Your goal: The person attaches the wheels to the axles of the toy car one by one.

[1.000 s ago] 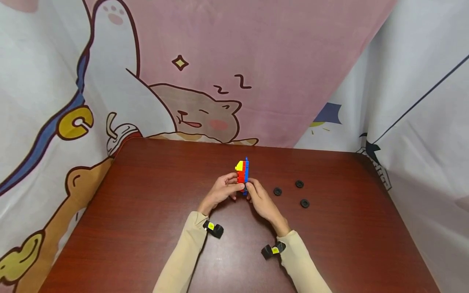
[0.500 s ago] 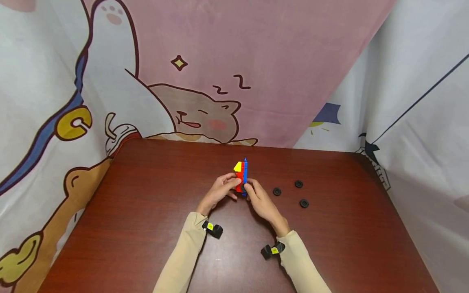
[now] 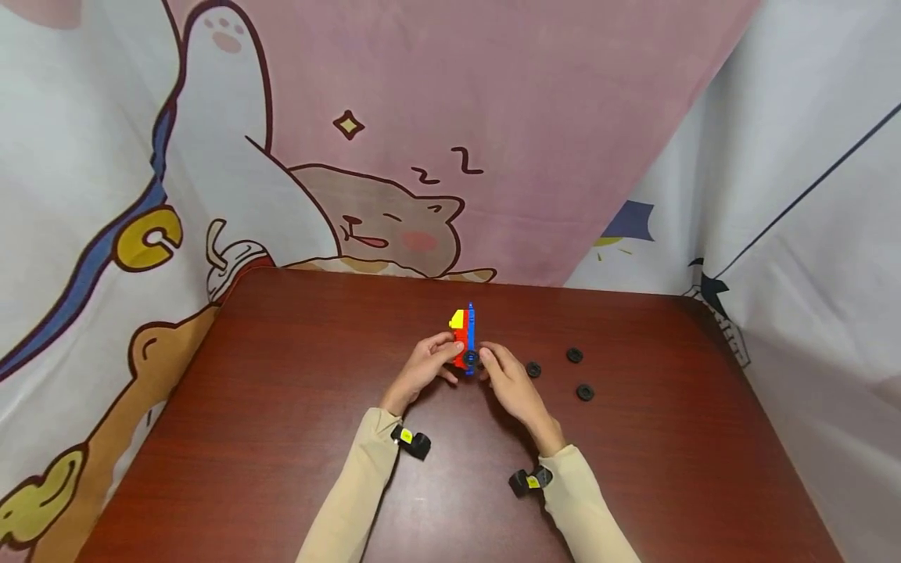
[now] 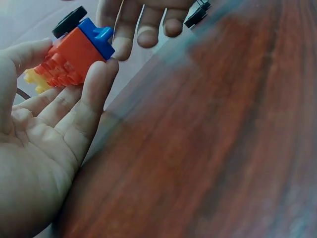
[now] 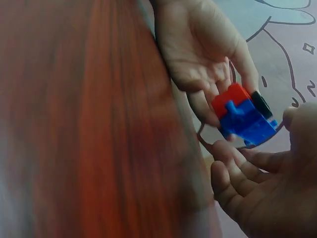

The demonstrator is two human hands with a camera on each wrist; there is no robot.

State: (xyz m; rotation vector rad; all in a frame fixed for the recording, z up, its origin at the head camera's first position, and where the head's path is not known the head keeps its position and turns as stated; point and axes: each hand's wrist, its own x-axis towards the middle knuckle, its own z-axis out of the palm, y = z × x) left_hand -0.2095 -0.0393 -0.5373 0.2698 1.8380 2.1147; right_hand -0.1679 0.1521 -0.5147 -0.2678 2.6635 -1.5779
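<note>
Head view: I see the left hand (image 3: 421, 365) gripping the red, blue and yellow plastic toy (image 3: 466, 332), long axis pointing forward; the relaxed, empty right hand (image 3: 512, 389) is just right of its round black wheel (image 3: 470, 358).

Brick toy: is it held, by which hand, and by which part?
The left hand grips the brick toy by its red bricks; the right hand grips nothing.
</note>
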